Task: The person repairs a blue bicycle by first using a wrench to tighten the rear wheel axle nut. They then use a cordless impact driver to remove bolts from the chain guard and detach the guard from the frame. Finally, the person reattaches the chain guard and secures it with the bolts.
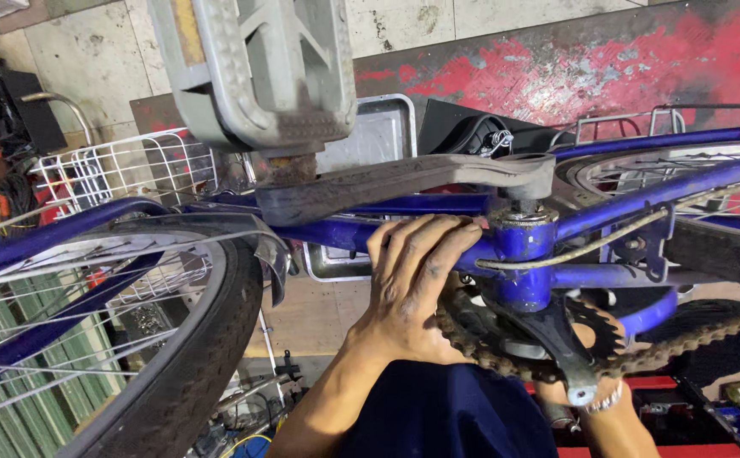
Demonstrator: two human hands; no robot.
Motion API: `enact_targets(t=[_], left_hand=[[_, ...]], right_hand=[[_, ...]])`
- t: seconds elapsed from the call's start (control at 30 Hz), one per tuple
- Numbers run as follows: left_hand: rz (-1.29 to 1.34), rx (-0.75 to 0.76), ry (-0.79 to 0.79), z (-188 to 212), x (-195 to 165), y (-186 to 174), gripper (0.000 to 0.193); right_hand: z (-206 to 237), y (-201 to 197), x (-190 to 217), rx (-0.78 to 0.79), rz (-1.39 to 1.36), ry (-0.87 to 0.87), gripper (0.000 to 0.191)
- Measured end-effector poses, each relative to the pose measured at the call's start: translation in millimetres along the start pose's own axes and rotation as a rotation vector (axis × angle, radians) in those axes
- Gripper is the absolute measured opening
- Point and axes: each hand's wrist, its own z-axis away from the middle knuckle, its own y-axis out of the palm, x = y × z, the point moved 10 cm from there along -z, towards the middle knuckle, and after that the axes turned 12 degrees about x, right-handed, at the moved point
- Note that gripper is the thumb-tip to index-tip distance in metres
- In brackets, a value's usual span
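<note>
blue frame [438, 233] of an upturned bike fills the view, with the bottom bracket [521, 254] near the middle. the left hand [412, 284] lies flat over the frame tube just beside the bracket, its fingers [438, 233] curled over the top of the tube and gripping it. the right hand [595, 373] is mostly hidden behind the chainring [480, 335] and the lower crank [565, 348]; only the wrist, with a bead bracelet [603, 399], and a bit of the palm show, so i cannot tell whether its fingers are clenched or released. a rusty chain [692, 335] runs off the chainring to the right. the upper crank [387, 182] reaches left from the bracket to a grey pedal [255, 72] close to the camera. a frayed cable [591, 246] loops past the bracket. the front wheel [158, 356], with its tyre and mudguard, sits low on the left, and the rear wheel [684, 165] on the right. behind the bike are a white wire basket [124, 170], a metal tray [383, 136] and a floor [625, 68] with worn red paint.
</note>
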Motion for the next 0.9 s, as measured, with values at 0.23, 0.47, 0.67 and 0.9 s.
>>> enact_targets(t=[0.23,0.47,0.67,0.9], left_hand=[[-0.019,-0.013,0.003,-0.2,-0.5,1.7,0.092],[-0.014,-0.065,0.043,-0.8,-6.0,-1.4,0.087],[-0.083,-0.007,0.036,-2.2,-12.8,4.1,0.090],[-0.143,0.036,0.067,3.1,-26.5,10.2,0.115]], right_hand=[[10.6,13.1,-29.1,0.073,-0.014,0.107,0.040],[18.1,18.4,-38.8,0.013,-0.029,0.063,0.035],[9.2,14.5,-31.5,0.010,-0.064,-0.014,0.032],[-1.9,-9.6,8.3,-0.027,0.073,-0.119,0.032]])
